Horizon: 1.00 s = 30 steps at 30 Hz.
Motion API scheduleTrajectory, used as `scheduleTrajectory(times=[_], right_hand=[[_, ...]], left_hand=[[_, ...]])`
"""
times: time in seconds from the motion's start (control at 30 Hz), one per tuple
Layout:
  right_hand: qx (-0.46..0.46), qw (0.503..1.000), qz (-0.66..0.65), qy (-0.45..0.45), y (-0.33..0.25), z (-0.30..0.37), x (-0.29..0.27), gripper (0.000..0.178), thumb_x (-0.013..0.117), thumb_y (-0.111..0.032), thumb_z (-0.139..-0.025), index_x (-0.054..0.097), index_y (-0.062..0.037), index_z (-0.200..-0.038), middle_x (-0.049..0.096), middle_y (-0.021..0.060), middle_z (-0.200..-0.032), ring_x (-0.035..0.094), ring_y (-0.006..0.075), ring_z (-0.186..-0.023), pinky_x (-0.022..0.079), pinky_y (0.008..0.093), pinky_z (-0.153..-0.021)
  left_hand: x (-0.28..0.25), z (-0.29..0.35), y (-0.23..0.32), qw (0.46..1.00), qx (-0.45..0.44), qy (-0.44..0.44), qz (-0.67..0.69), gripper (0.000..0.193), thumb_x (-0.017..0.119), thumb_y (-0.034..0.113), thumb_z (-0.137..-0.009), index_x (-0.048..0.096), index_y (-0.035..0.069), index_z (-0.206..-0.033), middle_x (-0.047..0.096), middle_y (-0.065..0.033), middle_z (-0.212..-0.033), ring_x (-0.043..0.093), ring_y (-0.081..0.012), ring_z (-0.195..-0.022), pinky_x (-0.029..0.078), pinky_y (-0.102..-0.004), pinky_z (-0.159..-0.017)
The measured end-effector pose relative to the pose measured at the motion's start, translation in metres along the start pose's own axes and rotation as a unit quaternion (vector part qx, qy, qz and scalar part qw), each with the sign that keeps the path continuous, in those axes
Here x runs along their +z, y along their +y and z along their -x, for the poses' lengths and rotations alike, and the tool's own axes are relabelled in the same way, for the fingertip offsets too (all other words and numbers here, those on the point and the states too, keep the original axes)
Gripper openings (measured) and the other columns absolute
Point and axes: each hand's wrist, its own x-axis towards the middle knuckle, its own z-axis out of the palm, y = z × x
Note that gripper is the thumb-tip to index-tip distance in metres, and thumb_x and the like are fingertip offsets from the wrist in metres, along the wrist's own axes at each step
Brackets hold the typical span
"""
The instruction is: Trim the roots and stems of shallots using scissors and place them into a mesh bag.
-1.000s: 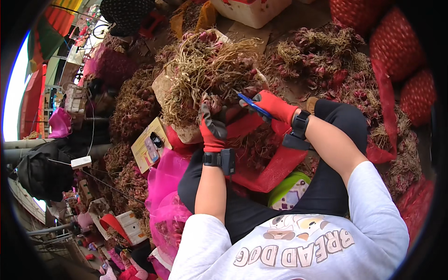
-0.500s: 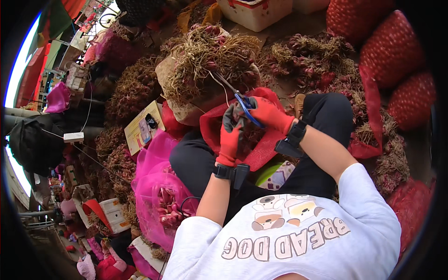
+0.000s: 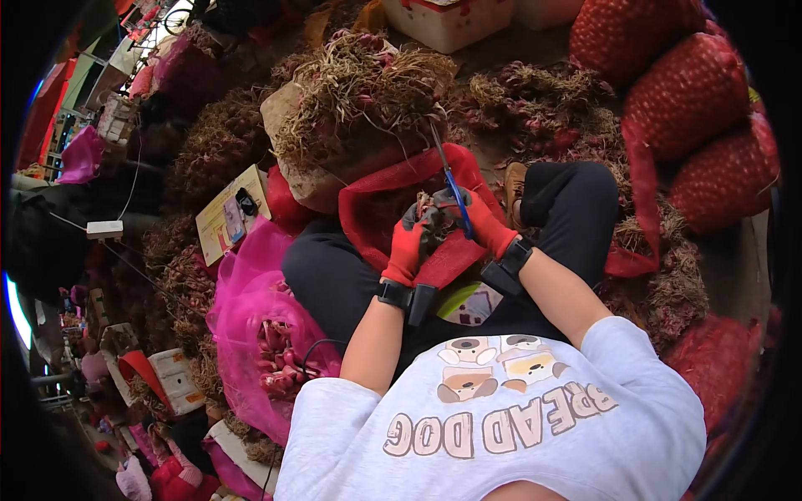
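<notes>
My right hand (image 3: 483, 224), in a red glove with dark fingertips, grips scissors (image 3: 452, 184) with blue handles. Their blades point away from me and look nearly closed. My left hand (image 3: 406, 249), gloved the same way, has its fingers closed on a small shallot (image 3: 423, 202), mostly hidden by the glove. Both hands are close together over an open red mesh bag (image 3: 359, 204) between my legs. Just beyond it, a heap of shallots with dry stalks and roots (image 3: 359, 92) lies on a pale block (image 3: 280, 117).
A pink mesh bag (image 3: 230, 313) holding trimmed shallots stands by my left knee. Full red mesh sacks (image 3: 689, 96) are stacked at the far right. More stalky shallots (image 3: 539, 96) cover the ground. A yellow card (image 3: 219, 209) and a white foam box (image 3: 451, 25) lie beyond.
The scissors have swung more upright, and their blades have come together. My two hands stay close together over the red bag. The whole view has shifted slightly.
</notes>
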Motion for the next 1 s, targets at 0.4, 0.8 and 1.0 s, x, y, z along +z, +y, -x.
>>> scheduleTrajectory(times=[0.4, 0.8, 1.0], right_hand=[[-0.042, 0.996, -0.083, 0.012, 0.014, -0.008, 0.000, 0.035, 0.064, -0.009, -0.082, 0.053, -0.0008, -0.115, 0.061, 0.0076, -0.106, 0.062, 0.0155, -0.087, 0.052, 0.0275, -0.074], [-0.043, 0.999, 0.011, -0.017, -0.042, 0.000, 0.022, 0.028, 0.063, -0.011, -0.083, 0.056, 0.0002, -0.108, 0.062, 0.0067, -0.094, 0.062, 0.0127, -0.082, 0.051, 0.0236, -0.068], [-0.089, 0.995, 0.040, 0.012, -0.079, -0.061, -0.010, 0.030, 0.065, -0.011, -0.083, 0.055, 0.0005, -0.108, 0.062, 0.0072, -0.092, 0.062, 0.0140, -0.081, 0.051, 0.0245, -0.067]], left_hand=[[-0.017, -0.028, -0.034, 0.991, 0.077, 0.102, -0.030, 0.030, 0.040, 0.029, -0.096, 0.057, 0.005, -0.103, 0.064, -0.0074, -0.093, 0.063, -0.0185, -0.079, 0.052, -0.0318, -0.065], [-0.054, -0.042, -0.064, 0.828, -0.039, 0.392, -0.398, 0.039, 0.065, 0.027, -0.074, 0.057, 0.001, -0.101, 0.063, -0.0220, -0.096, 0.059, -0.0387, -0.091, 0.047, -0.0451, -0.079], [-0.006, -0.034, -0.004, 0.965, 0.219, 0.101, -0.098, 0.021, 0.052, 0.019, -0.089, 0.055, 0.007, -0.106, 0.061, -0.0049, -0.097, 0.059, -0.0215, -0.092, 0.046, -0.0313, -0.080]])
